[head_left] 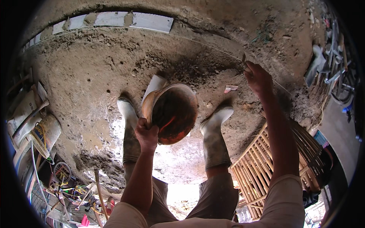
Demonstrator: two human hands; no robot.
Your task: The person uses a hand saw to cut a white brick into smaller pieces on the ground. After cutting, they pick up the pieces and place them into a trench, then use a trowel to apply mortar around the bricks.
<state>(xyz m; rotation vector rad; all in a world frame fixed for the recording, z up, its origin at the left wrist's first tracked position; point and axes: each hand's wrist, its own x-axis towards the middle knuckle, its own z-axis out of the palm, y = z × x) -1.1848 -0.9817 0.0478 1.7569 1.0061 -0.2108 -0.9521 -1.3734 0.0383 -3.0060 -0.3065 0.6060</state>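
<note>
My left hand [147,133] grips the rim of a round, mud-stained bucket [192,99], tilted so that its dark, partly reddish inside shows. A pale block [153,86] lies on the dirt behind the bucket's left side. My right hand [259,79] is stretched forward and closed round a small, mud-coloured hand tool [243,60]; most of the tool is hidden, so its kind is unclear. The tool's end is beside a thin string [213,46] stretched low over the ground. At the far left, a row of pale blocks [151,22] follows the string, with mortar-like gaps between them.
My boots [216,131] stand apart on uneven, muddy ground [83,72]. A slatted bamboo frame [253,167] lies under my right arm. Sacks [45,131] and a bicycle wheel [62,172] crowd the left. Pipes and scrap [334,64] line the right edge. A small reddish fragment [230,88] lies ahead.
</note>
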